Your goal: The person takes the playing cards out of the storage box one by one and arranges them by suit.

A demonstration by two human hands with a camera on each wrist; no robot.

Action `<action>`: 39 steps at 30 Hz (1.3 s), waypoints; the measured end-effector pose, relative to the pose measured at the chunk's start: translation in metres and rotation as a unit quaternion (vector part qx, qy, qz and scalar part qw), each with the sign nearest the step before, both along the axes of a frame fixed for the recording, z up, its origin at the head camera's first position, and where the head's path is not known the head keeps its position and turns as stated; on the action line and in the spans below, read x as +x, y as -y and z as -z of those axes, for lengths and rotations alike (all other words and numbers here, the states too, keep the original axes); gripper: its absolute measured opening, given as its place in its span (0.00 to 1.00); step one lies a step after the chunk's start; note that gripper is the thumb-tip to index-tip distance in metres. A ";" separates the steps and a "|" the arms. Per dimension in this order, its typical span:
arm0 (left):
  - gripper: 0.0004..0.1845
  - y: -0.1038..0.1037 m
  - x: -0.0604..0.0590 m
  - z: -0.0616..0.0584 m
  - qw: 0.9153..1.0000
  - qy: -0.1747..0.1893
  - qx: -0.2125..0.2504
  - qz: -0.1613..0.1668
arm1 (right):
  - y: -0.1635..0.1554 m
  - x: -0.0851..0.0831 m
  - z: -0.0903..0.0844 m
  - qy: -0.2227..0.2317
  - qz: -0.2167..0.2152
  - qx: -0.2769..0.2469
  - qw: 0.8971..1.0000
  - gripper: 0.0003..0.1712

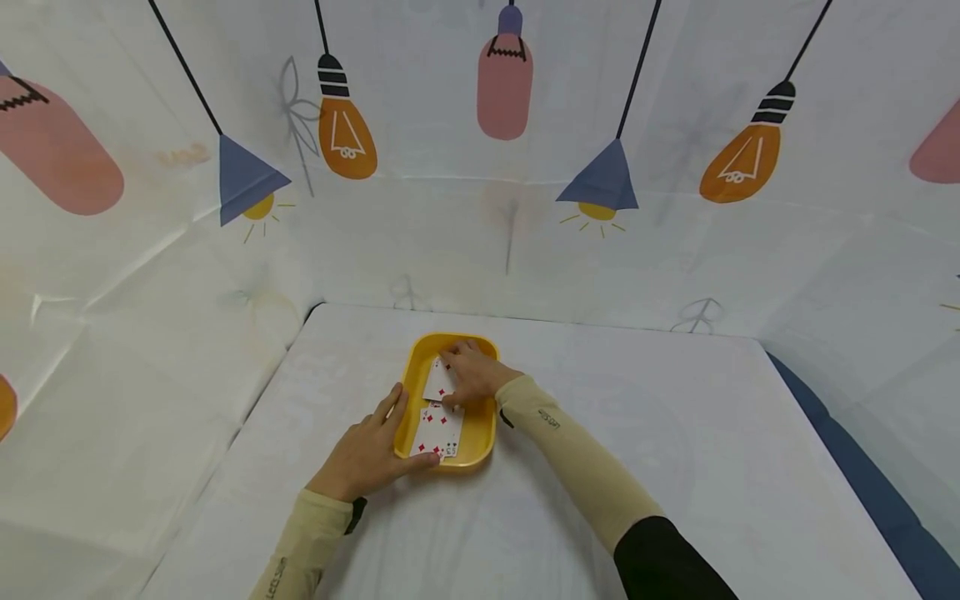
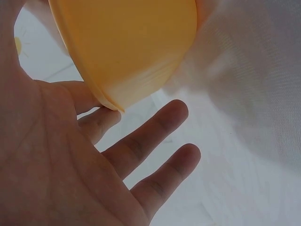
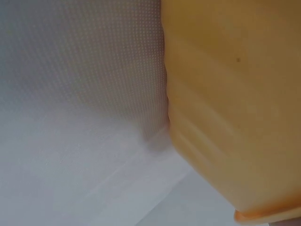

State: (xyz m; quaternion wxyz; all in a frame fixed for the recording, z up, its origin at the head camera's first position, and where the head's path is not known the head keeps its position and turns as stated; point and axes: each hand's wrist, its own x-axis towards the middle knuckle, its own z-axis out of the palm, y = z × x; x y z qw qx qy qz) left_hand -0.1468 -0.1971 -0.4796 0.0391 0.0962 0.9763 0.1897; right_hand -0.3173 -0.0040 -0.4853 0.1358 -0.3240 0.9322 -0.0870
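- Left hand (image 1: 367,454) laid flat against near-left side of yellow tray (image 1: 480,433); thumb hooked over near rim, touching the near card (image 1: 437,433).
- Seen from left wrist view: left hand (image 2: 70,174) spread, fingers (image 2: 157,127) straight and apart, lying beside and under outer wall of tray (image 2: 127,47). No grip round anything.
- Right hand (image 1: 472,375) reaching into far half of tray, fingers bent down onto the far card (image 1: 437,382). Pinching or merely pressing: cannot tell from head view.
- Right wrist view: only outer wall of tray (image 3: 230,103) against white cloth (image 3: 70,141); no fingers visible.
- Two cards face up inside tray, both with red diamond pips; near card just ahead of left thumb, far card under right fingertips, the two touching or overlapping at the middle.
- Tray resting on white table cover (image 1: 675,450), between the two hands.
- Beige sleeves (image 1: 577,467) on both forearms.
- Behind the hands: backdrop (image 1: 480,208) printed with lamps and bulbs.
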 end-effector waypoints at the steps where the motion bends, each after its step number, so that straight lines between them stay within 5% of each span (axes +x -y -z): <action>1: 0.66 0.000 0.000 0.000 1.000 0.000 0.000 0.001 | -0.001 0.000 0.000 -0.001 -0.002 -0.001 1.000 0.56; 15: 0.66 0.000 0.001 0.002 1.000 0.004 -0.003 0.004 | -0.015 0.010 -0.014 -0.017 -0.044 -0.037 0.998 0.53; 25: 0.65 0.001 0.000 -0.004 1.000 -0.005 -0.007 0.006 | -0.020 0.015 -0.023 -0.072 -0.069 -0.051 0.994 0.53; 39: 0.67 -0.001 0.001 -0.002 1.000 -0.008 -0.004 0.000 | -0.048 0.022 -0.050 -0.068 -0.069 -0.105 0.990 0.50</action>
